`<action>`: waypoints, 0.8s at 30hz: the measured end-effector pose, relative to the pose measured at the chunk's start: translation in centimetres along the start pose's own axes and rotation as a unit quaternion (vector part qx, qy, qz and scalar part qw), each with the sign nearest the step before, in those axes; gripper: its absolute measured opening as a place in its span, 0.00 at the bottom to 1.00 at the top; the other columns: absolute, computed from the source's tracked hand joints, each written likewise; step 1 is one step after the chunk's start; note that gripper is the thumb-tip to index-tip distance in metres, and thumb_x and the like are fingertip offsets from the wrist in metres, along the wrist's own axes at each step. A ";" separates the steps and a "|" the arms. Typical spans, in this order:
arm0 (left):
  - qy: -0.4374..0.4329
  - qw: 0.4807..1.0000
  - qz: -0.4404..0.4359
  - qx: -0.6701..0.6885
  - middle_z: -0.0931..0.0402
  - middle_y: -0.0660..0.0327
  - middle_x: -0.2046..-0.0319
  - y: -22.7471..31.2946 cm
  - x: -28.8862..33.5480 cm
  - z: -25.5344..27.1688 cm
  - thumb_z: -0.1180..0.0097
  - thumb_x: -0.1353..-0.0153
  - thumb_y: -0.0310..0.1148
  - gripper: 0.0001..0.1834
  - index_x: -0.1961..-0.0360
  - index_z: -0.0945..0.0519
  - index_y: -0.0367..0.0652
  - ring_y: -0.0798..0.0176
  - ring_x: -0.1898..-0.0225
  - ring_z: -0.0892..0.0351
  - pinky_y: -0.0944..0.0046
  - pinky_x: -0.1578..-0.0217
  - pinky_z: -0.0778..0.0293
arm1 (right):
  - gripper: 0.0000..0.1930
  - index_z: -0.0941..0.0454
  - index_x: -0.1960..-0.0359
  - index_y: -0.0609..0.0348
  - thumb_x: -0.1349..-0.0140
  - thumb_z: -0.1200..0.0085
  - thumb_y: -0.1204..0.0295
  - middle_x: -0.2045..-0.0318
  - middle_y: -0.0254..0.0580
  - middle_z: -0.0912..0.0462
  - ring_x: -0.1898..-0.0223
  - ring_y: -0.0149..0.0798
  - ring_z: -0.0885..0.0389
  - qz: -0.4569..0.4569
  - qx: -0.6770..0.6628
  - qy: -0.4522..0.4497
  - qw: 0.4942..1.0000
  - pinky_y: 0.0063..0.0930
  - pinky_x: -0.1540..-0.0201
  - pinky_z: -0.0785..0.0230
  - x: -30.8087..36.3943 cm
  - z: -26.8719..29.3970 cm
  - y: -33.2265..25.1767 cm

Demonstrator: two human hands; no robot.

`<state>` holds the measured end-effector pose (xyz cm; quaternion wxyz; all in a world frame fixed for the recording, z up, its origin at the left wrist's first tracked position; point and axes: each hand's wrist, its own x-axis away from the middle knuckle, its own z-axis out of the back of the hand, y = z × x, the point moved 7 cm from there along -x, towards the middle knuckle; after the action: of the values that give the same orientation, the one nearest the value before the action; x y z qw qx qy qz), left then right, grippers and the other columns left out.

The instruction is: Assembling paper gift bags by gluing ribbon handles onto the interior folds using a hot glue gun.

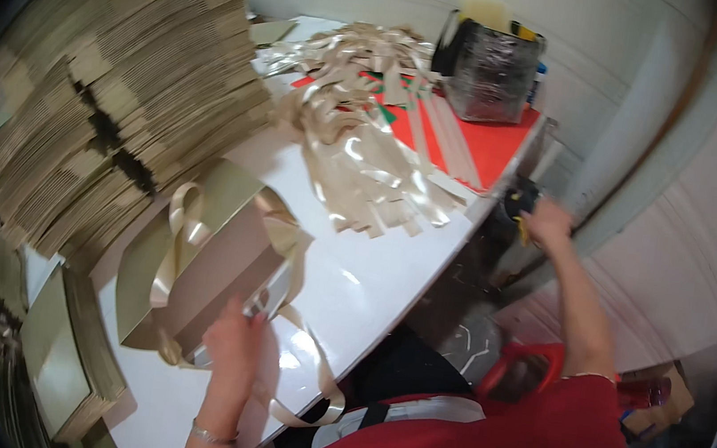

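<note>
While ribbon (166, 268) already loops over the olive bag (218, 286) on the white table (359, 291), the work appears only partly done: a loose strip (326, 377) trails to the bag's right. The left hand (233, 345) bends its fingers at the bag's near edge; whether it grips or merely touches cannot be told. Well right of the bag, the right hand (548, 222) is closed around a dark tool (519, 199). Cut ribbons (365, 167) beyond the bag and stacked card (163, 66) to its left seemingly remain unworked.
</note>
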<state>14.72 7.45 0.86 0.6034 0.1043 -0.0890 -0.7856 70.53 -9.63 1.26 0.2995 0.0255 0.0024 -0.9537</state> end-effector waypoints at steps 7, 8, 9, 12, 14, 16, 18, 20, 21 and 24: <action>0.168 0.964 -0.076 0.193 0.21 0.58 0.69 1.4 -0.2 0.6 0.38 0.47 0.28 0.06 0.67 0.16 0.42 0.55 0.69 0.20 0.59 0.67 0.25 | 0.20 0.26 0.52 0.63 0.46 0.41 0.69 0.64 0.49 0.19 0.64 0.44 0.17 -0.183 -0.765 -0.238 0.570 0.42 0.58 0.21 4.0 -10.6 1.5; 0.166 0.960 -0.069 0.216 0.21 0.58 0.69 1.2 -0.3 0.5 0.38 0.47 0.27 0.06 0.66 0.16 0.42 0.57 0.70 0.20 0.61 0.67 0.25 | 0.21 0.27 0.51 0.63 0.47 0.42 0.72 0.62 0.48 0.19 0.61 0.44 0.18 -0.112 -0.821 -0.216 0.517 0.40 0.54 0.23 4.8 -9.9 -0.7; 0.163 0.955 -0.065 0.238 0.20 0.58 0.69 1.1 -0.3 0.6 0.38 0.47 0.26 0.07 0.66 0.16 0.41 0.58 0.71 0.20 0.63 0.68 0.26 | 0.22 0.29 0.50 0.64 0.48 0.43 0.75 0.59 0.48 0.19 0.57 0.43 0.19 -0.093 -0.859 -0.161 0.476 0.39 0.50 0.25 6.0 -9.3 -2.2; 0.143 0.928 -0.057 0.339 0.20 0.56 0.67 0.9 -0.4 0.4 0.39 0.47 0.26 0.09 0.63 0.15 0.43 0.57 0.69 0.19 0.63 0.66 0.25 | 0.25 0.30 0.48 0.66 0.52 0.47 0.80 0.57 0.47 0.21 0.52 0.43 0.21 -0.032 -0.840 -0.020 0.541 0.40 0.44 0.29 11.4 -5.0 -5.3; 0.164 0.916 -0.069 0.359 0.19 0.56 0.68 1.3 -0.4 0.7 0.40 0.44 0.24 0.09 0.61 0.16 0.40 0.62 0.70 0.21 0.67 0.67 0.26 | 0.28 0.31 0.48 0.67 0.56 0.47 0.80 0.56 0.47 0.21 0.51 0.43 0.21 0.107 -0.852 -0.108 0.502 0.40 0.42 0.31 15.6 -1.0 -9.3; 0.113 0.869 0.054 0.478 0.19 0.60 0.70 0.1 -0.7 -0.7 0.41 0.43 0.24 0.07 0.63 0.15 0.37 0.70 0.77 0.26 0.71 0.74 0.30 | 0.31 0.30 0.47 0.68 0.60 0.46 0.79 0.50 0.48 0.23 0.47 0.43 0.23 0.165 -0.768 -0.276 0.553 0.39 0.38 0.35 19.6 1.2 -13.3; 0.078 0.823 0.129 0.547 0.20 0.63 0.70 -0.5 -0.7 -1.9 0.41 0.41 0.24 0.07 0.63 0.16 0.34 0.74 0.79 0.29 0.73 0.77 0.32 | 0.29 0.29 0.47 0.66 0.57 0.42 0.77 0.50 0.48 0.22 0.46 0.42 0.23 0.225 -0.709 -0.410 0.528 0.37 0.40 0.34 23.1 2.6 -17.3; 0.079 0.805 0.144 0.570 0.21 0.64 0.70 -0.9 -0.7 -2.0 0.42 0.39 0.25 0.09 0.60 0.18 0.32 0.76 0.77 0.29 0.74 0.76 0.32 | 0.24 0.28 0.50 0.65 0.52 0.41 0.79 0.53 0.45 0.21 0.49 0.39 0.22 0.217 -0.679 -0.505 0.487 0.33 0.45 0.30 25.4 2.7 -20.6; 0.068 0.784 0.138 0.601 0.21 0.64 0.71 -0.9 -0.9 -2.2 0.42 0.39 0.25 0.10 0.58 0.18 0.32 0.76 0.78 0.30 0.74 0.77 0.33 | 0.22 0.28 0.50 0.65 0.51 0.41 0.80 0.55 0.43 0.21 0.51 0.38 0.21 0.234 -0.651 -0.526 0.495 0.31 0.47 0.28 26.2 2.5 -22.1; 0.073 0.764 0.124 0.629 0.20 0.64 0.70 -1.3 -1.0 -2.5 0.42 0.39 0.25 0.13 0.54 0.21 0.33 0.77 0.78 0.30 0.75 0.78 0.34 | 0.18 0.25 0.56 0.65 0.50 0.38 0.78 0.65 0.38 0.19 0.63 0.30 0.22 0.216 -0.618 -0.541 0.528 0.28 0.58 0.27 26.8 1.1 -25.0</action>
<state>14.43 8.73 -1.87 0.4994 0.5057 -0.5311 -0.4613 34.19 -4.44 0.75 0.3813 -0.6868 0.4234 -0.4514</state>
